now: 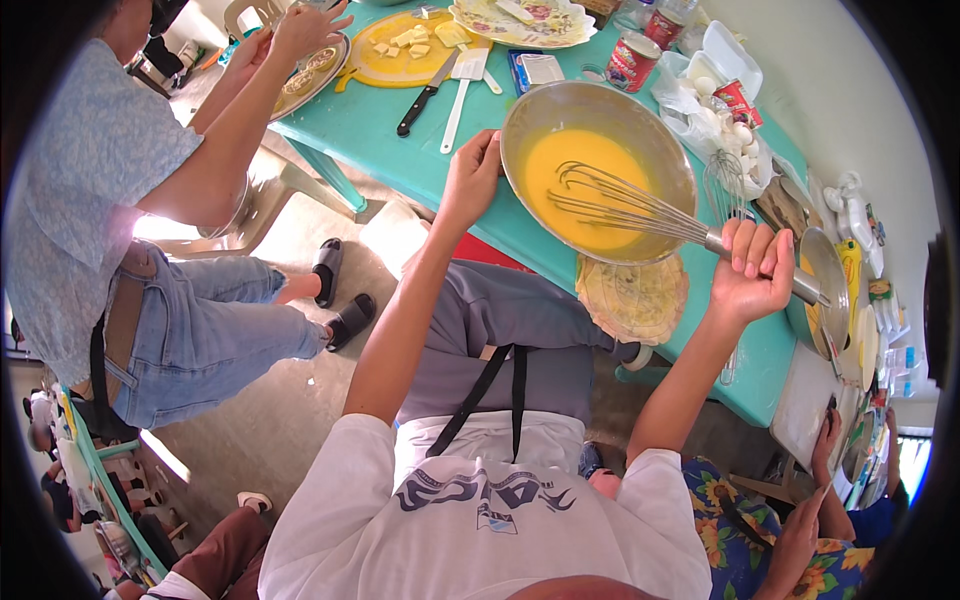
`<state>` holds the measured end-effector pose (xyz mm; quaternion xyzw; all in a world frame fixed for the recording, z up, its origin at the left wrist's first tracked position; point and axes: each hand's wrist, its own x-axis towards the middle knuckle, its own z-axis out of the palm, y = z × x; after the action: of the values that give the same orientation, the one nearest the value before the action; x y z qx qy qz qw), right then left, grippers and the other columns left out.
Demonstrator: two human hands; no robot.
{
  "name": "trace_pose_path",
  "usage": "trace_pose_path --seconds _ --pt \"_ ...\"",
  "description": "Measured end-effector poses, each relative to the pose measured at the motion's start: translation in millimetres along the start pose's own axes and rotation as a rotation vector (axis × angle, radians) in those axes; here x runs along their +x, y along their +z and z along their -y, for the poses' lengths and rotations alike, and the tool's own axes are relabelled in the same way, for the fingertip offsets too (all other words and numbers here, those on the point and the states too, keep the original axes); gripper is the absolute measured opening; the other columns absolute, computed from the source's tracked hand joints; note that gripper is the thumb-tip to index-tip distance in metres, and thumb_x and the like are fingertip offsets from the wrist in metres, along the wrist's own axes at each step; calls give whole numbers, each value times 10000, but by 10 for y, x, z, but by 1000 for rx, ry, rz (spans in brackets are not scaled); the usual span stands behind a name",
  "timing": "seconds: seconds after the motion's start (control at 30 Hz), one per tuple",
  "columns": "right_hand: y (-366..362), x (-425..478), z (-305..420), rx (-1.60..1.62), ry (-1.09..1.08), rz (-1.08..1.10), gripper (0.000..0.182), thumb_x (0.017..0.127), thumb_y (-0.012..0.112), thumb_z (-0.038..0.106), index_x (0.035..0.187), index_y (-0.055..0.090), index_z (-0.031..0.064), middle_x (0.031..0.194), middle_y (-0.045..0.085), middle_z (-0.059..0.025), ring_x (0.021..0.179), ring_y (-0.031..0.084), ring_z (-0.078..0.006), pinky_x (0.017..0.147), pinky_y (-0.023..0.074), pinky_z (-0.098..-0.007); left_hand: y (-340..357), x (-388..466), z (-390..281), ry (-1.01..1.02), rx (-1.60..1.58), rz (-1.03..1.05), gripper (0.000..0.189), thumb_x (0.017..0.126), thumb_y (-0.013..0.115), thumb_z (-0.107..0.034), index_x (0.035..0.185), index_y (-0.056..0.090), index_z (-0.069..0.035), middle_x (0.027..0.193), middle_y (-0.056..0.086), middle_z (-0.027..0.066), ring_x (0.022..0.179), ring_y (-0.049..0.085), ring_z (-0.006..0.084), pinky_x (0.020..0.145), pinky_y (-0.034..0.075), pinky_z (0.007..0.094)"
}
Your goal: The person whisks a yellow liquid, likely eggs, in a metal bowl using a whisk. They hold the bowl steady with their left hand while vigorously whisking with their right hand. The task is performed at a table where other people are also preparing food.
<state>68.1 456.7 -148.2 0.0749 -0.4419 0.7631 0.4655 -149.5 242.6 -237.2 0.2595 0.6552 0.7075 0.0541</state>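
Observation:
My right hand (750, 266) grips the metal handle of a balloon whisk (637, 206), whose wires rest in yellow liquid inside a metal mixing bowl (679, 142). With my left hand (474, 176) I hold the bowl by its left rim. The bowl tilts towards me at the edge of the green table (480, 225). Below its near rim, a round patterned mat (634, 300) overhangs the table edge. Left of the bowl lie a white spatula (459, 94) and a black-handled knife (427, 94). The whisk's lower wires are hidden by the liquid.
A yellow cutting board (367, 52) holds pale cubes; a floral plate (525, 26) is behind. To the right are a can (632, 61), eggshells (742, 135), a second whisk (724, 180) and another bowl (832, 262). A person (97, 172) stands left; another (750, 517) is at the lower right.

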Motion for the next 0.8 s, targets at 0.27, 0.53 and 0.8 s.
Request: trace_pose_path --seconds 0.27,0.53,0.8 --pt "35 -70 10 -35 -22 37 383 964 347 159 583 316 141 468 301 7 442 280 -116 544 336 -327 -10 10 48 7 18 -1 328 1006 443 -249 963 595 39 682 504 -24 625 426 48 572 376 221" --pt "100 -94 43 -38 -33 137 361 957 345 138 596 326 143 470 309 4 442 271 -119 541 329 -331 11 -8 1 -6 -34 10 336 1011 438 -254 988 593 44 739 550 -6 658 470 52 613 421 227" --pt "128 -114 53 -46 -41 161 348 949 366 135 603 328 143 470 308 0 437 257 -116 541 323 -331 -9 -3 8 23 35 6 337 1008 441 -252 990 593 48 725 551 0 661 471 57 620 426 232"
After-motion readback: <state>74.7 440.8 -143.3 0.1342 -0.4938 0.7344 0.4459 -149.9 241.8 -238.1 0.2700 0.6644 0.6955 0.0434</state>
